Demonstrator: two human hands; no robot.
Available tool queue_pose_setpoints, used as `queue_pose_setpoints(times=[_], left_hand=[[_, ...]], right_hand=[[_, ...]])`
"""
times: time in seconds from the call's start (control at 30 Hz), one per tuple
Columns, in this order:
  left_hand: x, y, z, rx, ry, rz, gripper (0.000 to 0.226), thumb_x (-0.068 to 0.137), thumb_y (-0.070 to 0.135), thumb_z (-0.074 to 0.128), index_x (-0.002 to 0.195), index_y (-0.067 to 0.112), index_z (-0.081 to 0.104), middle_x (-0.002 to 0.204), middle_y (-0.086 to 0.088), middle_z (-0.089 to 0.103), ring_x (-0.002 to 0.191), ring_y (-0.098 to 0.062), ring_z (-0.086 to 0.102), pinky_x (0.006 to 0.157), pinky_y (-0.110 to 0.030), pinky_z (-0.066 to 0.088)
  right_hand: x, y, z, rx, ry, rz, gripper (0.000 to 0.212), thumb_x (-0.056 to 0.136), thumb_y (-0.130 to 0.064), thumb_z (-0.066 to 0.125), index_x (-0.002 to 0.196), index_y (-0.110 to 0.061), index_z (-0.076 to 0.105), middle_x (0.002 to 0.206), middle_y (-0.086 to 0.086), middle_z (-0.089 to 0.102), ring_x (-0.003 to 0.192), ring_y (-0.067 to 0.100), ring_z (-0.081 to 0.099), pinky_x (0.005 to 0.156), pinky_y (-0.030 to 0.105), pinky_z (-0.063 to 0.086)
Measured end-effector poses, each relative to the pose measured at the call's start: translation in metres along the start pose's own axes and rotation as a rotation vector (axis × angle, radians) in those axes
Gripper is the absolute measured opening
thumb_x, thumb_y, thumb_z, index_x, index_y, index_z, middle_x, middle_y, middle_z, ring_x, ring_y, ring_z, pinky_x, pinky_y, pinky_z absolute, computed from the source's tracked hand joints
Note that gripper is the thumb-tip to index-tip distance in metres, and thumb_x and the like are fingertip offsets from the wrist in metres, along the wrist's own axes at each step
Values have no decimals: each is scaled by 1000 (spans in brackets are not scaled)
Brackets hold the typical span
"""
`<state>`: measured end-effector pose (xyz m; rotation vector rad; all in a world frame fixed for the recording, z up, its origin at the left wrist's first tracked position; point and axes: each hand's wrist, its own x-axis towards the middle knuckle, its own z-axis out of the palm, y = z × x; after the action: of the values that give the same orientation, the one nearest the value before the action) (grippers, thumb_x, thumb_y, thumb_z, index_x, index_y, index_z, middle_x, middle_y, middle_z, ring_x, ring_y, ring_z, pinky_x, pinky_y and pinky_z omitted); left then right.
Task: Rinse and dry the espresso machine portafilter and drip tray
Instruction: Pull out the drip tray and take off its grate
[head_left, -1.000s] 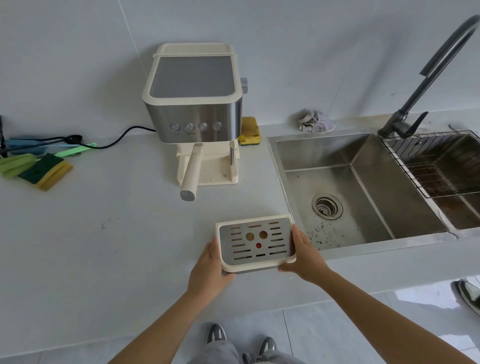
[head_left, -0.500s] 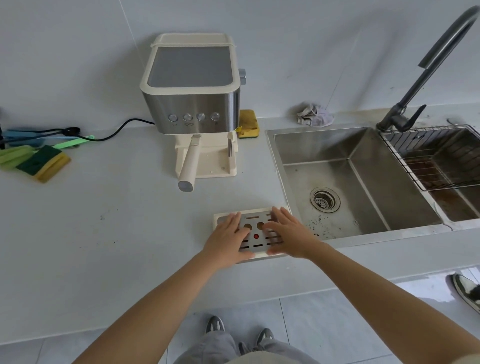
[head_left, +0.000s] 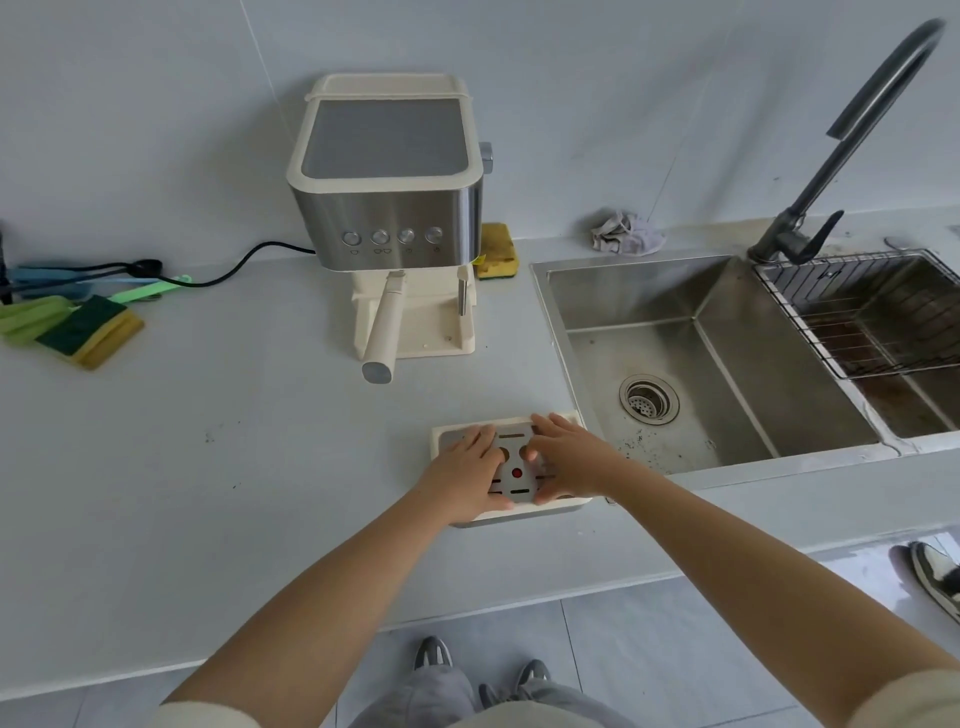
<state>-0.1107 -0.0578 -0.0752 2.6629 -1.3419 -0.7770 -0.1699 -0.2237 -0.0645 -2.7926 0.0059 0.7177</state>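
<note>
The cream drip tray (head_left: 440, 434) lies flat on the grey counter just left of the sink. Its metal grate (head_left: 514, 458) has slots, two round holes and a red dot. My left hand (head_left: 462, 474) and my right hand (head_left: 569, 460) both press down on the grate, fingers curled at the round holes and thumbs at its front edge. The portafilter (head_left: 384, 332) is locked in the espresso machine (head_left: 387, 208), its cream handle sticking out toward me. The machine's base is bare where the tray sat.
The steel sink (head_left: 675, 364) has dark specks near the drain, with a dark faucet (head_left: 831, 156) and wire rack (head_left: 872, 312) to its right. A crumpled cloth (head_left: 626, 234) and yellow sponge (head_left: 498, 252) lie at the back. Sponges (head_left: 88, 332) and a cable lie left.
I held the tray by its sides above the counter edge, then set it down. Both hands moved onto the grate and now curl tighter at its holes and front edge.
</note>
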Motion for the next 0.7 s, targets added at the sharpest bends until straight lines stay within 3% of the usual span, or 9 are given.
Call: queue_pose_setpoints(times=[0.1,0.3,0.47,0.7], left_hand=[[-3,-2,-3,-12,28,5,61,87,46,52,134,11,35,158,-7,1,145,-22,-3,115,-38,15],[-25,-30,-10,-39,77,-30,58,87,43,53,133,13,35,158,-3,-2,145,-19,-5,114,-35,16],[-57,-70,-9,-28,107,-96,53,87,46,52,125,10,40,158,-4,-2,145,-20,-4,113,-37,23],[-105,-123,2,-81,108,-189,49,88,43,52,124,12,40,158,-3,-3,145,-18,-5,114,-30,14]], right_hand=[[0,-3,-3,-27,26,-21,53,71,-42,71,115,-21,52,142,2,31,128,22,28,104,35,34],[7,-28,-12,-79,50,-109,66,64,-42,76,121,-24,49,145,4,31,130,25,29,104,34,31],[29,-70,-13,-130,83,-203,64,68,-41,75,124,-24,47,145,3,32,132,25,30,106,32,31],[59,-131,-2,-134,82,-311,61,68,-41,74,120,-23,49,144,5,31,132,27,29,102,32,33]])
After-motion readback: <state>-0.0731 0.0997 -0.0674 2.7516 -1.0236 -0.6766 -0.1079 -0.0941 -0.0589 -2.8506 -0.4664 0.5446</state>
